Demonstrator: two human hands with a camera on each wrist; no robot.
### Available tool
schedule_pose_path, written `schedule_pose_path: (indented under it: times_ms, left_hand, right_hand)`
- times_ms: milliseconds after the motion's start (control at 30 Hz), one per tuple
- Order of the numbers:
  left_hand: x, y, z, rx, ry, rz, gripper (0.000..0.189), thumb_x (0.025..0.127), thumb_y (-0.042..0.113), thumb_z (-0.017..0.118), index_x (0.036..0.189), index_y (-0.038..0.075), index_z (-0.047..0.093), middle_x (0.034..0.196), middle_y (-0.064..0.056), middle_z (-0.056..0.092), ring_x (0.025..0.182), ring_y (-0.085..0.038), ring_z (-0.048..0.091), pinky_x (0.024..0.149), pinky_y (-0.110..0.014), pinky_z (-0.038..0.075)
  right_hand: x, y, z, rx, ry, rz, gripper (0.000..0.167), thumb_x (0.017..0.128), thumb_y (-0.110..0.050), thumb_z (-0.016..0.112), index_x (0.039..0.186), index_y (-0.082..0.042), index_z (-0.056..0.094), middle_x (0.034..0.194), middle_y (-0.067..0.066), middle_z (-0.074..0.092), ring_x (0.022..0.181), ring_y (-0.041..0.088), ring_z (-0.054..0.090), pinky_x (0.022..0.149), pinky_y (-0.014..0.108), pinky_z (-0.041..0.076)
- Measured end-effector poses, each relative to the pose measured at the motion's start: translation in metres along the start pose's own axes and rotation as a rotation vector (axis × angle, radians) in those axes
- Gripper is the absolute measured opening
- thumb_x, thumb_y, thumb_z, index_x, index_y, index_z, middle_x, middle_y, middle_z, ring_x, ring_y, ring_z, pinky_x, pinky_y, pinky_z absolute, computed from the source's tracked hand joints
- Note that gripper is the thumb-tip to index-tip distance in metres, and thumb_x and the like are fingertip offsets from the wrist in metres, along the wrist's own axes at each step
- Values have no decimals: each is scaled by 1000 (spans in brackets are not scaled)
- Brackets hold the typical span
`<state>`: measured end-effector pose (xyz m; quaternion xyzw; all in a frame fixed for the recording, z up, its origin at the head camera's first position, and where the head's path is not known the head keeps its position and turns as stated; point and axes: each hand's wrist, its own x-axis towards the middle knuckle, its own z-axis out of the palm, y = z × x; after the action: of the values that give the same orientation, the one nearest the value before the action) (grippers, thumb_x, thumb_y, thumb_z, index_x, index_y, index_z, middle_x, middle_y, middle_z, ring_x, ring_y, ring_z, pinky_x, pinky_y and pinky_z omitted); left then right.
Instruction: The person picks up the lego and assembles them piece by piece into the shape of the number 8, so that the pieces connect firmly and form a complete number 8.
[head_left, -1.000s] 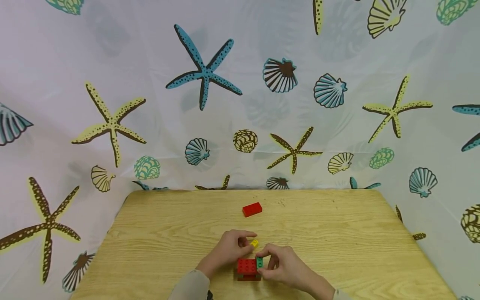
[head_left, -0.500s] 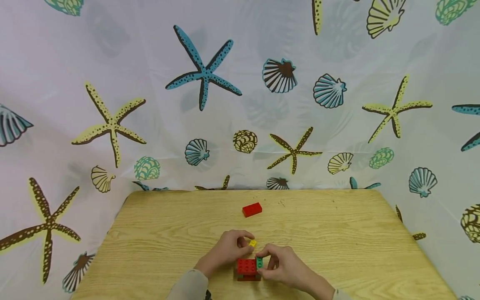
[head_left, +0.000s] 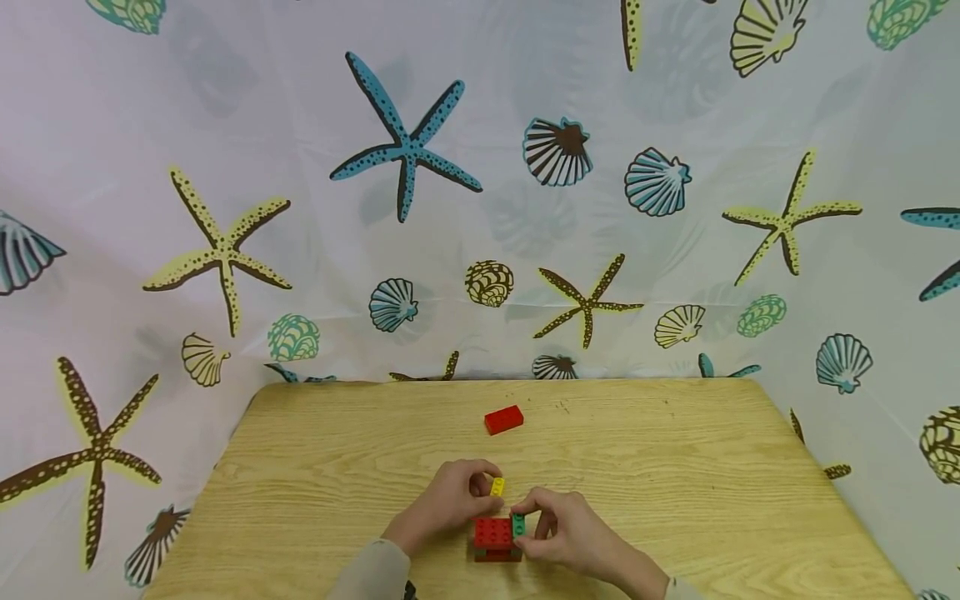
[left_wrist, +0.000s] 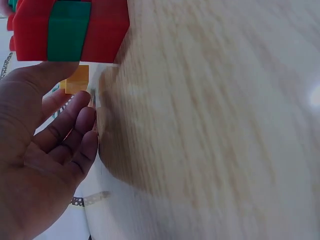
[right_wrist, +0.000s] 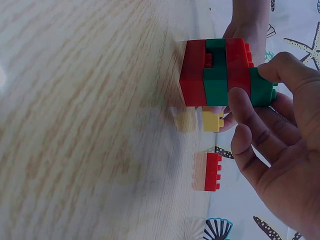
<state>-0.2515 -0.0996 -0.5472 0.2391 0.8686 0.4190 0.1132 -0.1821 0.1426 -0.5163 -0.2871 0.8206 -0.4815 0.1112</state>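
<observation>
My left hand (head_left: 452,497) pinches a small yellow toy brick (head_left: 497,486) between thumb and fingertips, just behind the built block stack. In the right wrist view that yellow brick (right_wrist: 212,120) is close to the tabletop. The stack (head_left: 492,533) has red layers with green bricks between them and a gap in its front. On its top right end sits a green brick (head_left: 518,525), which my right hand (head_left: 573,535) grips between thumb and finger. Seen from the right wrist, the green brick (right_wrist: 261,89) lies against the red top layer (right_wrist: 237,62), studs outward.
A separate red brick (head_left: 504,419) lies farther back on the wooden table (head_left: 337,467). Behind and at both sides of the table hangs a white curtain (head_left: 480,225) printed with starfish and shells.
My left hand has shifted slightly left with the yellow brick, which now stands at a different angle in the fingers. The right hand, green brick and stack look the same.
</observation>
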Motion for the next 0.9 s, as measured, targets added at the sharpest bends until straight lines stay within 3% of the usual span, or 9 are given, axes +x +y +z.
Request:
schedule_pose_path:
  times_ms: [333, 600, 900]
  left_hand:
    - [-14, 3, -14, 29, 98, -18, 31, 92, 26, 84, 117, 9, 74, 107, -1, 75, 99, -21, 69, 85, -36, 59]
    - [-24, 4, -18, 6, 122, 27, 31, 92, 26, 84, 116, 8, 74, 105, -3, 75, 95, -21, 72, 79, -32, 58]
    - [-37, 11, -22, -69, 96, -2, 30, 91, 32, 84, 111, 13, 73, 99, 4, 74, 90, -10, 68, 78, -27, 56]
  right_hand:
    - [0, 0, -1, -8, 2, 12, 24, 96, -18, 78, 117, -9, 71, 102, 13, 77, 66, 0, 64, 60, 19, 52]
    - [-1, 1, 0, -4, 6, 7, 24, 96, -18, 78, 117, -9, 71, 98, 13, 77, 65, 0, 63, 59, 19, 50]
    - [0, -1, 0, 0, -1, 16, 25, 95, -18, 78, 117, -9, 71, 95, 12, 77, 65, 0, 63, 59, 19, 50]
